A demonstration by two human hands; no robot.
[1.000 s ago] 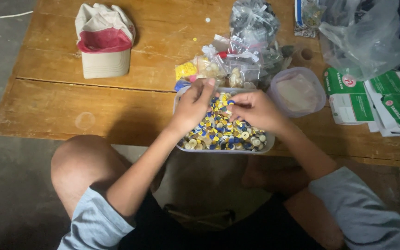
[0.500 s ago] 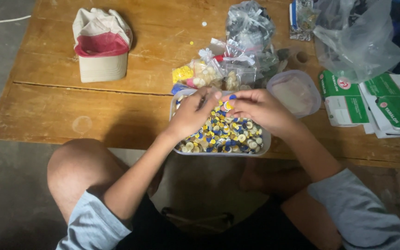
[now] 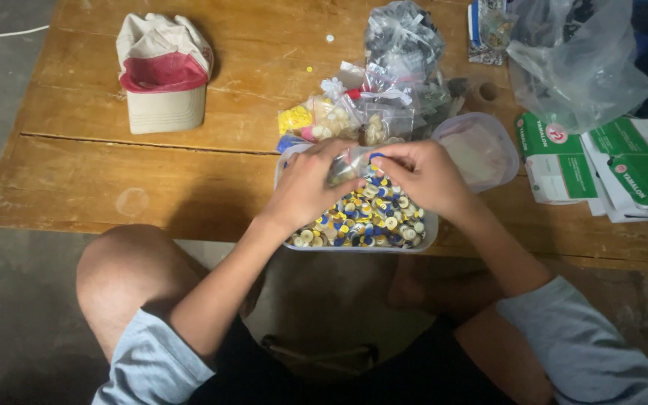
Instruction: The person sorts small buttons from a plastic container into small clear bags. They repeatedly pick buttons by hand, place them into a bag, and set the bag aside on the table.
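In the head view, both hands meet over a shallow clear tray point(image 3: 427, 229) heaped with small round pieces point(image 3: 369, 217) in yellow, blue and white, which look like buttons or caps. The left hand point(image 3: 310, 184) is curled, its fingers closed on a small clear bag point(image 3: 345, 166) held between the two hands just above the heap. The right hand point(image 3: 423, 176) is curled too, thumb and forefinger pinched at the bag's upper edge; a blue piece point(image 3: 376, 157) shows at its fingertips, though whether it is gripped or merely lies there cannot be told.

Just beyond the hands lies a cluster of small filled bags point(image 3: 339, 116), one holding yellow pieces, with a crumpled dark plastic bag point(image 3: 403, 37) behind them. Touching the tray's far right corner, beside the right hand, is a clear lid point(image 3: 481, 146). Further right are green and white cartons point(image 3: 609, 165) and a large clear plastic bag point(image 3: 579, 60). Well to the left of the left hand a cap point(image 3: 163, 75) rests on the wooden tabletop point(image 3: 114, 172).

Working with the small bag looks best done low, directly over the tray, so anything that slips falls back into the heap. The left hand should hold the bag's mouth steady and open while the right does the fine pinching, one or two pieces at a time.
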